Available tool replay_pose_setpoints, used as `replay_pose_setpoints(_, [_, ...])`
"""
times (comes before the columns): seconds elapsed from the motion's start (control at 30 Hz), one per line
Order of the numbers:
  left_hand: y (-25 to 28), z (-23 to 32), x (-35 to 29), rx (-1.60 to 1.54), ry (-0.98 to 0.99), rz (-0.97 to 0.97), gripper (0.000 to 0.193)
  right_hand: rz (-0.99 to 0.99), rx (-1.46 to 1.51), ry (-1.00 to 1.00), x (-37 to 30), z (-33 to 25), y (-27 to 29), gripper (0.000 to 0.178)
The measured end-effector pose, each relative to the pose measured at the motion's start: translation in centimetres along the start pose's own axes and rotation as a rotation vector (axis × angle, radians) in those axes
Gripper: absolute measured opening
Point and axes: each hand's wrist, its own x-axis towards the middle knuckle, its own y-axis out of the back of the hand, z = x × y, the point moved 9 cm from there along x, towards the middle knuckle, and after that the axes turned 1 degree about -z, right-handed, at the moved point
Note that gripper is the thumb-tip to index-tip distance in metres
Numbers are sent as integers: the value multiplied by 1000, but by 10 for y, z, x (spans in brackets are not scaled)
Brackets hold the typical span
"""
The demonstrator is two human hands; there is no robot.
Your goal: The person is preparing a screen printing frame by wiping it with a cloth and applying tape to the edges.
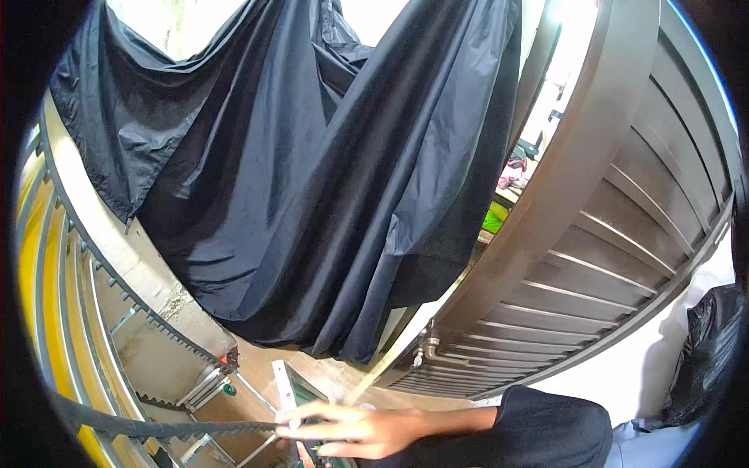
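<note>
My right hand (347, 430) reaches in from the lower right, in a black sleeve (538, 429). Its fingers stretch leftward with gaps between them. They cross the lower end of a narrow white strip (282, 381), which stands upright; no firm grip on it shows. Beside the fingertips ends a dark curved rail (195, 427). Just below, a skin-coloured sliver (303, 454) pokes up at the bottom edge, perhaps a finger of my left hand. The rest of that hand is out of sight. A green-edged panel (308, 392) lies partly behind my right hand.
A large black cloth (312, 187) hangs across the middle. On the right stands a brown slatted metal gate (577, 257) with a latch (427, 343). Yellow panels and curved metal bars (58, 296) line the left. A black plastic bag (706, 359) is at far right.
</note>
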Motion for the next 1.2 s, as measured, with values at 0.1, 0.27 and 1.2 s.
replay_pose_setpoints(0.1, [7, 3, 4, -15, -8, -35, 70, 472, 115, 325, -33, -89, 96, 61])
replay_pose_setpoints(0.27, [29, 14, 2, -74, 59, -94, 67, 1193, 342, 518, -53, -152, 65, 42])
replay_pose_setpoints(1.2, [-66, -66, -75, -237, 444, 56, 95, -408, -257, 263, -70, 148, -239, 60])
